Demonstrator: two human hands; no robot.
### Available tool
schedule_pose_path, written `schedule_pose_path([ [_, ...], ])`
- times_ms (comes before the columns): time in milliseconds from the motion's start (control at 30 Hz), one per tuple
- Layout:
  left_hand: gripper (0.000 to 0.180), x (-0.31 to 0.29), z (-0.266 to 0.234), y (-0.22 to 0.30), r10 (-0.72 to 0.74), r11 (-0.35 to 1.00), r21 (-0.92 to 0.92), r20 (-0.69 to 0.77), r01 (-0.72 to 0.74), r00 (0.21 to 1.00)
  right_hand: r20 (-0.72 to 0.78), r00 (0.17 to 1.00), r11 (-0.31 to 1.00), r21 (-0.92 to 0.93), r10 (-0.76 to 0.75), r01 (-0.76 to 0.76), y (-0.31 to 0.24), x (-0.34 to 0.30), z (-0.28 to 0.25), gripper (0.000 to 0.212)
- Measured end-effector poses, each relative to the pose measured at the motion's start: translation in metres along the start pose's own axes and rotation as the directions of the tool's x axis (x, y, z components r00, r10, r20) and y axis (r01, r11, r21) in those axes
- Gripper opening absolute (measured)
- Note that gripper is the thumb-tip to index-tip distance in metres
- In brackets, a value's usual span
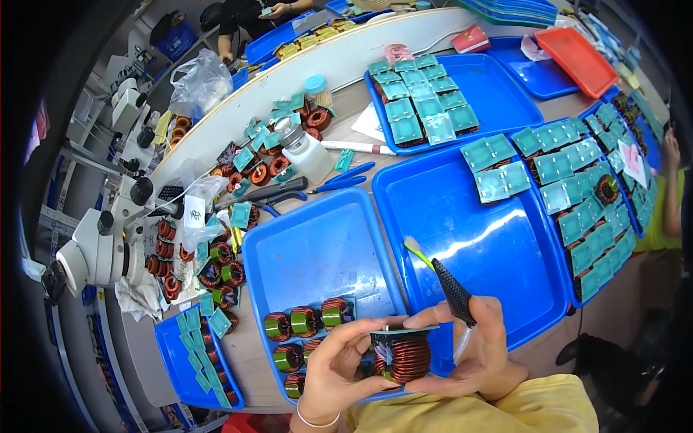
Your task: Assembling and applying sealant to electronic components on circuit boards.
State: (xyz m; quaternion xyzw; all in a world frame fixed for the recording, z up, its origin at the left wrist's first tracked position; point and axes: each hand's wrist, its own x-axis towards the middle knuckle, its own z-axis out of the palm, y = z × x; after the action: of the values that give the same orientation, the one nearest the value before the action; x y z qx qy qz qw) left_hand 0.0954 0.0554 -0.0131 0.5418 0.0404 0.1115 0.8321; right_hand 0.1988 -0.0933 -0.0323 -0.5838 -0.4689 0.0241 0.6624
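Observation:
Close in front of me, my left hand (333, 369) grips a copper-wound toroidal coil (410, 359) with a thin green circuit board (415, 331) on its top. Fingertips of my right hand (482, 353) also touch the coil's right side. That same hand holds a small brush (453, 290) with a black textured handle and a yellow-green neck, bristles pointing up and left. Beneath my hands, a blue tray (317, 231) carries several coils (304, 321) with green bands, partly hidden by my left hand.
Right of it lies another blue tray (462, 278) with a few green boards (498, 169). More board-filled trays stand beyond. Loose coils (278, 164), a white bottle (307, 155) and blue-handled pliers (346, 177) lie behind. A microscope (94, 249) stands left. Another person's hand (274, 10) shows across the partition.

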Motion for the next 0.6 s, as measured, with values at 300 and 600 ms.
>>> schedule_pose_path([
  [300, 0.061, 0.002, 0.001, -0.004, 0.11, 0.991, 0.071, -0.012, -0.109, 0.994, 0.016, 0.998, 0.994, -0.093, -0.06, 0.061, -0.004, 0.001, 0.003, 0.112],
  [600, 0.065, -0.004, -0.002, -0.004, 0.309, 0.874, 0.399, -0.018, -0.277, 0.951, -0.104, 0.987, 0.979, -0.177, -0.122, 0.103, -0.024, 0.014, -0.021, 0.045],
])
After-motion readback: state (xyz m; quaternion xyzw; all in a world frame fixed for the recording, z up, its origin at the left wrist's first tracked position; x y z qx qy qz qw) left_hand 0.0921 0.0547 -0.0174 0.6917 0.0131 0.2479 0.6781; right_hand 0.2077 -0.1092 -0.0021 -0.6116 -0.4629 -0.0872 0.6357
